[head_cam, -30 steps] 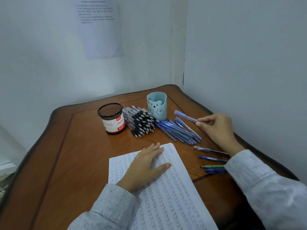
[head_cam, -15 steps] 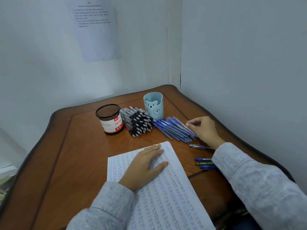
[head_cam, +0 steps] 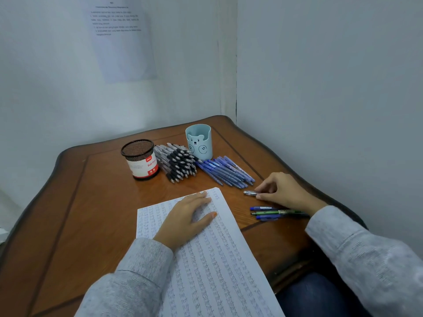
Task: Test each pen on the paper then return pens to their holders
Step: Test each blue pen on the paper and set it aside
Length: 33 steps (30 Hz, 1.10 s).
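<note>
A sheet of paper (head_cam: 212, 259) covered in handwriting lies on the wooden table. My left hand (head_cam: 186, 219) lies flat on its top part, fingers straight. My right hand (head_cam: 282, 191) pinches a silver pen (head_cam: 250, 193) that lies on the table to the right of the paper. Behind it lies a row of blue pens (head_cam: 226, 171), and left of those a heap of black-grip pens (head_cam: 178, 163). A black mesh holder (head_cam: 140, 160) and a light-blue bear holder (head_cam: 198, 141) stand at the back. Three loose pens (head_cam: 272, 212) lie near my right wrist.
The table (head_cam: 91, 202) sits in a corner, with walls close behind it and to its right. A printed sheet (head_cam: 121, 37) hangs on the back wall. The table's curved right edge runs just past my right hand.
My right hand laid the blue pen onto the blue row, then drew back toward me and took hold of the silver pen. My left hand stayed on the paper.
</note>
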Each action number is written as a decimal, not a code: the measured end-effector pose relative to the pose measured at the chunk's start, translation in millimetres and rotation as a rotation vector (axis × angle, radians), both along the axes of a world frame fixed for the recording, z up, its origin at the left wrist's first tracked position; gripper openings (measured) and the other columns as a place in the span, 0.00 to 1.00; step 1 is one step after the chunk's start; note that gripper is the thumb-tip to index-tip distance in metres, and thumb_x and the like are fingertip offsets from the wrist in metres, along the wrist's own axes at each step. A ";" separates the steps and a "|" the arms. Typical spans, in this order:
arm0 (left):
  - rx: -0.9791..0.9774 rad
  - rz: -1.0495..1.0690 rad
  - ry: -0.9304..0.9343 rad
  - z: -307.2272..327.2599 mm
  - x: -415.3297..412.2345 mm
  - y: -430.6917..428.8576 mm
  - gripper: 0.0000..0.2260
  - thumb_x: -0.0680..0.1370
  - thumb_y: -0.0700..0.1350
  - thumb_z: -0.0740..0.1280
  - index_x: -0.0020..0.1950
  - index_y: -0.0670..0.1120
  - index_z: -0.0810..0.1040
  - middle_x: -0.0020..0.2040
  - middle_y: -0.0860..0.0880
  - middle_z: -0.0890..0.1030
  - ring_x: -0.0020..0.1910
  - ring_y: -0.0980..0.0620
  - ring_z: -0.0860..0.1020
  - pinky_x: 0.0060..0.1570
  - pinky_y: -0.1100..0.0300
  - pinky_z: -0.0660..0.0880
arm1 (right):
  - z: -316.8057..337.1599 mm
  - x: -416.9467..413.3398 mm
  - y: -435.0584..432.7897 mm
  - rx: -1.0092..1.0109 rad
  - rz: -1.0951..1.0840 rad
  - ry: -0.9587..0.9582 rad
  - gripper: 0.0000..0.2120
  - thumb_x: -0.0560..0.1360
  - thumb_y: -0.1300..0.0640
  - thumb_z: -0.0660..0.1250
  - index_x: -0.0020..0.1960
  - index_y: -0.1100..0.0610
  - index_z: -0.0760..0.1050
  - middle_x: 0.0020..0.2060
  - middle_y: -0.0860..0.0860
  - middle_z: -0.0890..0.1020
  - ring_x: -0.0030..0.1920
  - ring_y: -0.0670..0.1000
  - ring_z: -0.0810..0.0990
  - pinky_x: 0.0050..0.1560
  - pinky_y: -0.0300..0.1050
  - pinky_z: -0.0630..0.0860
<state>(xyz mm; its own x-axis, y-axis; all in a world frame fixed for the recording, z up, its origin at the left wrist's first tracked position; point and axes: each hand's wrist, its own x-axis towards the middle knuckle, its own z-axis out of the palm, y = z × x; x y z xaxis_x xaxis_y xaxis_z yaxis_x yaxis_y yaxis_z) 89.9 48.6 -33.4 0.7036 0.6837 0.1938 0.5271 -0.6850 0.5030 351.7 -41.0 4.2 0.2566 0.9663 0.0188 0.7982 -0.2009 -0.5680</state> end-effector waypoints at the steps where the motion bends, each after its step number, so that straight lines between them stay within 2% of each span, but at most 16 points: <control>1: -0.004 -0.001 -0.009 -0.1 0.0 -0.1 0.22 0.77 0.58 0.65 0.69 0.54 0.72 0.72 0.59 0.68 0.71 0.62 0.63 0.72 0.61 0.59 | -3.6 -2.1 -0.2 0.051 -0.001 0.000 0.11 0.74 0.55 0.71 0.56 0.54 0.81 0.44 0.43 0.78 0.42 0.44 0.75 0.36 0.30 0.69; 4: -0.006 0.002 -0.020 0.0 -0.9 -0.3 0.22 0.77 0.58 0.65 0.69 0.54 0.72 0.71 0.58 0.69 0.70 0.62 0.64 0.72 0.59 0.60 | -6.2 -13.3 1.5 0.205 0.066 0.075 0.08 0.77 0.56 0.67 0.56 0.52 0.79 0.50 0.47 0.80 0.46 0.41 0.76 0.41 0.28 0.71; 7: 0.004 0.019 -0.051 0.3 -1.6 -1.4 0.23 0.76 0.59 0.65 0.70 0.54 0.70 0.68 0.58 0.71 0.66 0.62 0.67 0.66 0.64 0.63 | 0.0 -33.0 7.4 0.318 0.134 0.066 0.08 0.79 0.57 0.64 0.56 0.52 0.77 0.49 0.46 0.79 0.46 0.40 0.76 0.43 0.27 0.72; 9: 0.007 0.045 -0.118 1.4 -2.0 -3.0 0.24 0.76 0.58 0.66 0.70 0.54 0.69 0.65 0.58 0.73 0.62 0.63 0.69 0.63 0.64 0.65 | 2.8 -47.3 10.3 0.383 0.164 0.025 0.09 0.78 0.56 0.64 0.58 0.53 0.78 0.48 0.46 0.79 0.47 0.43 0.77 0.45 0.32 0.75; 11: -0.018 0.063 -0.223 1.6 -3.0 -2.4 0.23 0.76 0.58 0.66 0.70 0.54 0.70 0.63 0.59 0.75 0.60 0.64 0.71 0.62 0.63 0.67 | 1.2 -59.4 12.9 0.387 0.224 -0.072 0.12 0.79 0.53 0.63 0.60 0.52 0.79 0.48 0.46 0.81 0.46 0.43 0.77 0.45 0.38 0.77; 13: -0.039 0.054 -0.294 0.6 -4.2 -1.3 0.22 0.76 0.58 0.65 0.69 0.54 0.71 0.61 0.60 0.76 0.60 0.65 0.72 0.61 0.66 0.67 | -4.9 -70.2 15.0 0.374 0.277 -0.198 0.14 0.79 0.49 0.61 0.61 0.49 0.79 0.44 0.48 0.80 0.43 0.45 0.77 0.39 0.45 0.75; 15: 0.007 0.030 -0.328 -1.2 -4.5 -0.7 0.17 0.79 0.55 0.64 0.66 0.53 0.74 0.60 0.58 0.78 0.59 0.65 0.72 0.60 0.71 0.65 | -10.4 -79.3 16.1 0.407 0.295 -0.269 0.13 0.80 0.48 0.61 0.61 0.46 0.79 0.40 0.47 0.79 0.40 0.46 0.76 0.32 0.44 0.69; 17: 0.070 0.029 -0.370 -3.9 -4.6 0.2 0.12 0.80 0.51 0.63 0.62 0.51 0.77 0.56 0.55 0.80 0.56 0.64 0.73 0.57 0.73 0.66 | -12.0 -86.6 16.9 0.403 0.282 -0.248 0.12 0.80 0.48 0.61 0.60 0.45 0.79 0.40 0.44 0.78 0.40 0.43 0.74 0.32 0.41 0.66; 20: 0.103 0.033 -0.405 -7.1 -5.3 3.1 0.11 0.80 0.50 0.62 0.57 0.50 0.80 0.50 0.57 0.81 0.51 0.61 0.75 0.52 0.65 0.71 | -9.2 -93.0 18.7 0.282 0.236 -0.152 0.12 0.80 0.47 0.61 0.60 0.45 0.76 0.42 0.38 0.76 0.42 0.39 0.73 0.39 0.40 0.71; 22: 0.097 0.033 -0.389 -6.7 -4.8 3.6 0.11 0.79 0.50 0.61 0.55 0.49 0.81 0.48 0.56 0.81 0.49 0.59 0.75 0.50 0.62 0.71 | -5.6 -91.4 17.6 0.189 0.271 0.010 0.12 0.80 0.51 0.62 0.62 0.46 0.70 0.39 0.42 0.77 0.38 0.41 0.74 0.39 0.42 0.72; 24: 0.138 0.056 -0.365 -5.7 -3.2 3.3 0.11 0.79 0.49 0.61 0.54 0.46 0.81 0.48 0.53 0.82 0.48 0.58 0.74 0.51 0.63 0.69 | 0.0 -82.7 14.2 0.153 0.338 0.178 0.13 0.80 0.59 0.62 0.59 0.45 0.67 0.40 0.48 0.79 0.36 0.43 0.75 0.38 0.42 0.71; 27: 0.155 0.120 -0.340 -5.2 -2.9 4.7 0.17 0.80 0.55 0.56 0.52 0.46 0.80 0.47 0.55 0.82 0.45 0.60 0.74 0.50 0.68 0.64 | 11.3 -68.2 10.4 0.173 0.328 0.297 0.15 0.80 0.66 0.57 0.52 0.48 0.76 0.40 0.51 0.80 0.34 0.50 0.75 0.33 0.41 0.70; 28: 0.142 0.132 -0.325 -5.5 -3.1 6.1 0.19 0.79 0.56 0.54 0.51 0.47 0.80 0.47 0.57 0.81 0.44 0.61 0.74 0.50 0.66 0.65 | 14.4 -64.9 9.7 0.207 0.279 0.435 0.17 0.81 0.67 0.54 0.51 0.52 0.79 0.39 0.52 0.79 0.33 0.50 0.75 0.31 0.39 0.70; 30: 0.144 0.113 -0.275 -7.5 -3.2 8.9 0.17 0.80 0.56 0.55 0.51 0.49 0.80 0.45 0.61 0.79 0.43 0.63 0.73 0.49 0.61 0.66 | 18.3 -62.1 9.5 0.301 0.186 0.902 0.21 0.80 0.71 0.49 0.54 0.59 0.80 0.39 0.55 0.79 0.36 0.51 0.77 0.34 0.38 0.75; 31: 0.157 0.085 -0.253 -8.4 -3.0 9.6 0.15 0.80 0.55 0.56 0.51 0.50 0.80 0.44 0.62 0.78 0.43 0.63 0.73 0.48 0.59 0.67 | 19.8 -61.7 9.7 0.350 0.152 1.120 0.21 0.79 0.72 0.49 0.56 0.60 0.79 0.40 0.55 0.80 0.39 0.52 0.79 0.39 0.38 0.77; 33: 0.184 0.020 -0.219 -10.2 -2.3 9.7 0.14 0.80 0.55 0.58 0.51 0.50 0.81 0.46 0.61 0.81 0.46 0.62 0.76 0.50 0.57 0.70 | 18.1 -61.3 13.5 0.413 0.081 1.354 0.20 0.77 0.72 0.56 0.58 0.55 0.79 0.43 0.53 0.82 0.46 0.51 0.82 0.47 0.40 0.79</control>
<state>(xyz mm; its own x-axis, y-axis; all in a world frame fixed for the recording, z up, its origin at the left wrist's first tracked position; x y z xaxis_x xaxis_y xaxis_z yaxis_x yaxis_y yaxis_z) 87.6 58.3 -43.6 0.6184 0.6359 0.4618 0.4338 -0.7662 0.4741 290.4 -27.5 22.3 0.2490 0.9646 0.0870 -0.4013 0.1845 -0.8972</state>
